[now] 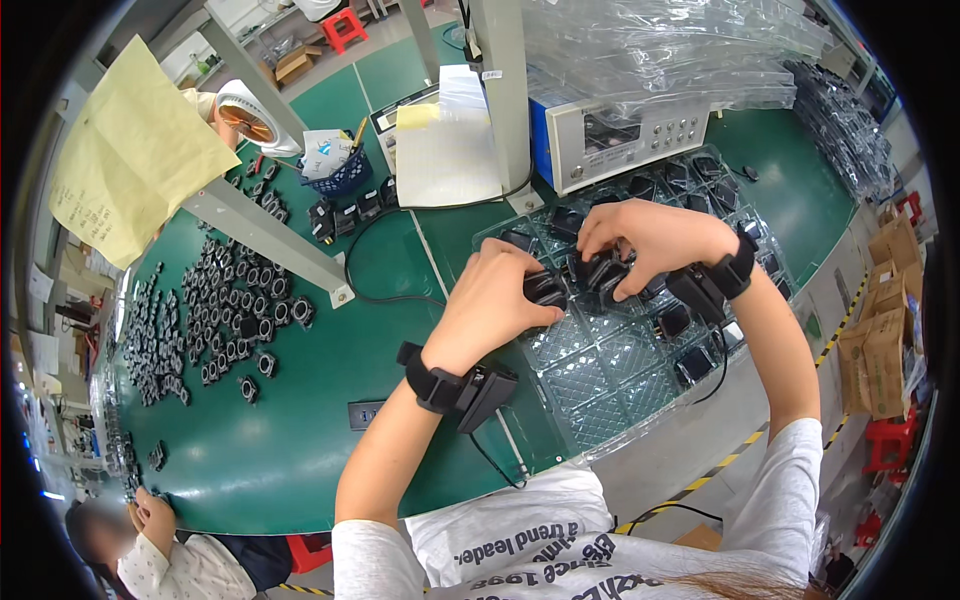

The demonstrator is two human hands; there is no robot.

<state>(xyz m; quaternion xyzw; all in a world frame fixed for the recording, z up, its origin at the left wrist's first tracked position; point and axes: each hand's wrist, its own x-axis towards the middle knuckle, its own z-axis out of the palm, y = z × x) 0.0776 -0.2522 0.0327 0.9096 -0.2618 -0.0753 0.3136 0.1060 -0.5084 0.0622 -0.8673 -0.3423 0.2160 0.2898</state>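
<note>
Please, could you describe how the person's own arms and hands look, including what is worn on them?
The left hand and right hand wear no gloves. Each has a black wrist strap carrying an angular black device, with a thin black cable. The short sleeves are pale grey.

Bright, even light glares off the green table (300, 440) and clear plastic (660, 55), while fisheye distortion bends edges outward.

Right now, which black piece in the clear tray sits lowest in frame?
The black piece just left of the right wrist's dangling cable; all others sit higher.
</note>
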